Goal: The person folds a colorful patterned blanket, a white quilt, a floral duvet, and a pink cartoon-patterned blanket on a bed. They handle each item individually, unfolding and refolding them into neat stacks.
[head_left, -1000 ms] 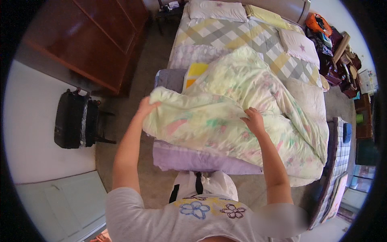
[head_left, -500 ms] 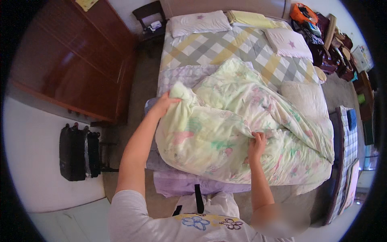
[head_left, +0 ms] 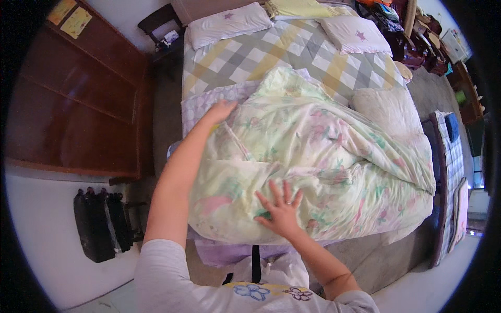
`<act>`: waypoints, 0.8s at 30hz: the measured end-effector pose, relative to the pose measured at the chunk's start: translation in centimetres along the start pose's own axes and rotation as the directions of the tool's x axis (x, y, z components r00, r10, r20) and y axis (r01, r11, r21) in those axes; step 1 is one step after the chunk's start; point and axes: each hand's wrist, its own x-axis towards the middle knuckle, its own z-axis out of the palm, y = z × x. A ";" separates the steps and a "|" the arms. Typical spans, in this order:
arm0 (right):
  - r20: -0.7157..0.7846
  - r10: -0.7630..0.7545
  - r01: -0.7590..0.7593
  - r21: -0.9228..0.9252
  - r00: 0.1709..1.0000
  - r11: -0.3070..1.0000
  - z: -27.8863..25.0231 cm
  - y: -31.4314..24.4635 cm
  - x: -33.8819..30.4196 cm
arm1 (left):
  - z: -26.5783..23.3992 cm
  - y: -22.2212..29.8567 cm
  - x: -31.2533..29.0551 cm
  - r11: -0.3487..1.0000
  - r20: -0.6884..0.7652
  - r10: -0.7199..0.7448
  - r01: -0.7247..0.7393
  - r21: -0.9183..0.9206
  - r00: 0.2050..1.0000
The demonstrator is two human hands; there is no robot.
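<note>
A pale green floral quilt [head_left: 323,151] lies bunched across the foot half of the bed. At its left edge, beside a lilac patterned sheet [head_left: 201,107], my left hand [head_left: 223,110] appears closed on the quilt's border; its fingers are slightly blurred. My right hand [head_left: 283,211] is spread wide, palm down, over the quilt's near part, fingers apart and holding nothing. A ring shows on one of its fingers. Below the quilt's near edge hangs a lilac cloth [head_left: 219,254].
White pillows [head_left: 229,25] and a folded yellow cloth [head_left: 302,9] lie at the headboard on a checked bedsheet [head_left: 229,60]. A cream cushion [head_left: 383,109] rests at right. A brown wardrobe [head_left: 78,115] and black suitcases [head_left: 96,224] stand left; a bench [head_left: 451,172] stands right.
My left hand has moved forward, and the raised quilt corner now lies lower. My right hand has let go of the quilt, moved left and nearer, and spread its fingers. The view has shifted.
</note>
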 end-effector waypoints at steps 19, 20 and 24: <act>0.122 0.017 -0.034 0.144 0.992 0.989 8.2 4.7 2.0 | -3.8 12.3 -19.2 0.829 0.178 0.552 -0.559 -0.017 0.814; 0.124 0.016 -0.036 0.161 0.992 0.986 7.9 4.9 1.6 | -3.8 11.4 -23.0 0.815 0.188 0.580 -0.559 -0.156 0.793; 0.265 -0.078 -0.100 0.595 0.961 0.798 7.2 6.0 -3.6 | -4.5 -4.1 -27.9 0.853 0.070 0.506 -0.511 0.104 0.860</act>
